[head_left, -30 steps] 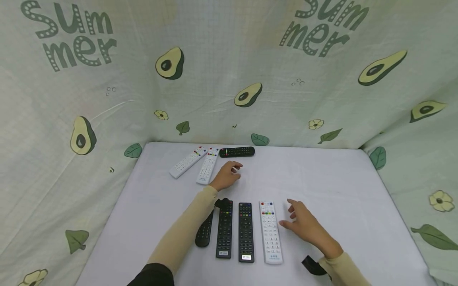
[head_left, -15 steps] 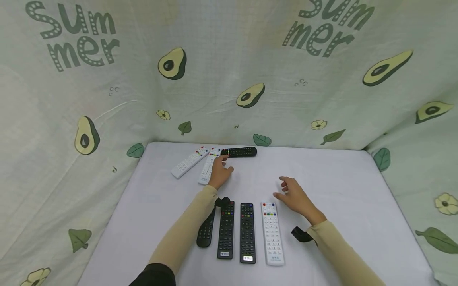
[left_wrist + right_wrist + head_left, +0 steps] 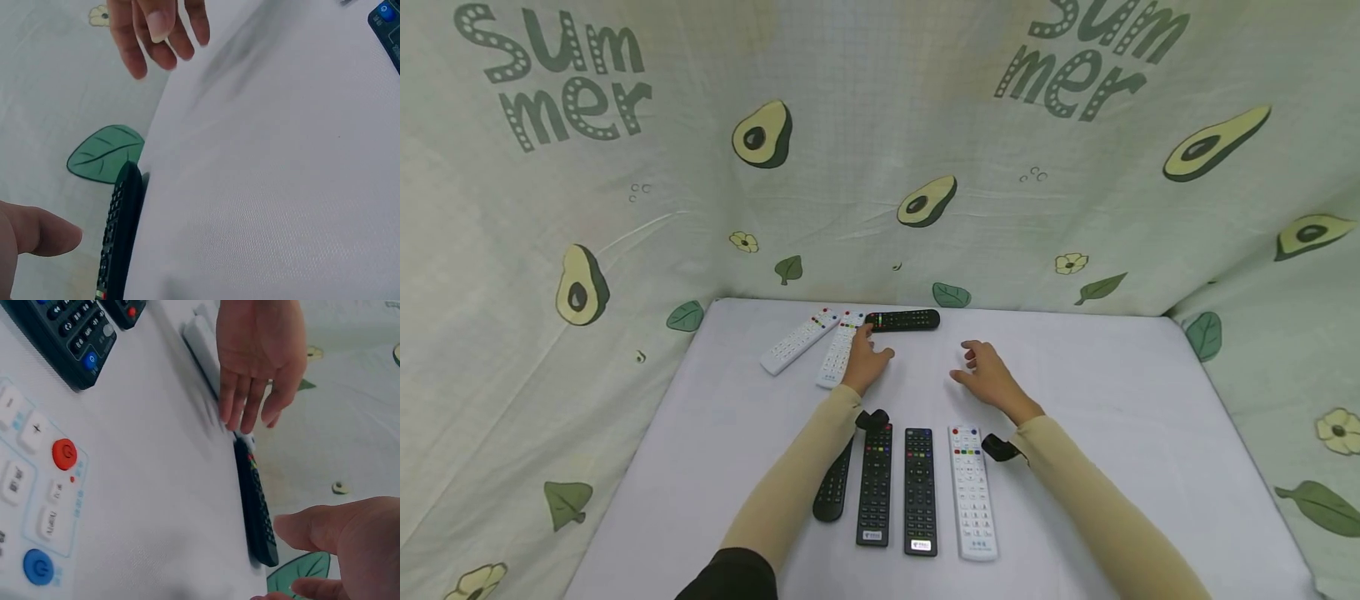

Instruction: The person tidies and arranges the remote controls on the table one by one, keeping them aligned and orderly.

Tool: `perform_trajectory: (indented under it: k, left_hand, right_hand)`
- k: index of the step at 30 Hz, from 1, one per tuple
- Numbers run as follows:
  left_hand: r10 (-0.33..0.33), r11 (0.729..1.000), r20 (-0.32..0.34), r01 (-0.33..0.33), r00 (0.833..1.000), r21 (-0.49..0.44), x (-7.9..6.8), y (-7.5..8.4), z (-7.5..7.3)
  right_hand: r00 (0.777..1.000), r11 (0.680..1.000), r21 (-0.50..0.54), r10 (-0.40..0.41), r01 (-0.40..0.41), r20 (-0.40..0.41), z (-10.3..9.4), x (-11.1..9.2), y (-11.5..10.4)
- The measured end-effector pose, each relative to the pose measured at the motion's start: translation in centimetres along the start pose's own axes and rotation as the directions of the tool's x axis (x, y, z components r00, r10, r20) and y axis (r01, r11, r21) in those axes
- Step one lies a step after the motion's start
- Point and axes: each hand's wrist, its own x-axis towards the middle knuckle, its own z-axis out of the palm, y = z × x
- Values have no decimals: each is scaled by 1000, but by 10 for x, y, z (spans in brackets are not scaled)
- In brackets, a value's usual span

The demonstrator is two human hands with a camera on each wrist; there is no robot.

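Hovering near the far black remote control (image 3: 910, 320), our left hand (image 3: 867, 365) hangs loose, empty. Our right hand (image 3: 992, 379): relaxed, empty.

The right grip (image 3: 350, 550), partly in view, is near one end of a black remote control (image 3: 255, 506) on the white bench (image 3: 156, 494); the left grip (image 3: 259, 359) hangs fingers-down beside its other end. Left, a white remote (image 3: 42, 500) bears red and blue power buttons (image 3: 64, 454).

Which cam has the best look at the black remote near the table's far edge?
Head. The black remote shows its button face and nearly its full length there, though small. Left wrist sees it almost side-on, one end cut off by the frame; right wrist sees it larger but steeply slanted.
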Motion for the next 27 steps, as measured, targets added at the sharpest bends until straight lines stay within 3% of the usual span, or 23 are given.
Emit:
perform_trajectory:
  k: [7,17,22,27]
  left_hand:
    - [-62,998,-7,62,998,-21,8,-3,3]
    - [-85,996,-19,85,996,-11,15,1,5]
    - [-84,996,-28,84,996,-32,17,3,6]
    - [-85,996,-26,84,996,-26,16,4,7]
  right_hand:
    - [1000,999,33,-18,17,16,6,34,-2]
    - [998,995,85,-49,46,34,11,84,3]
    - [995,993,90,-86,81,45,12,100,1]
    - [995,994,87,-72,65,76,13,108,0]
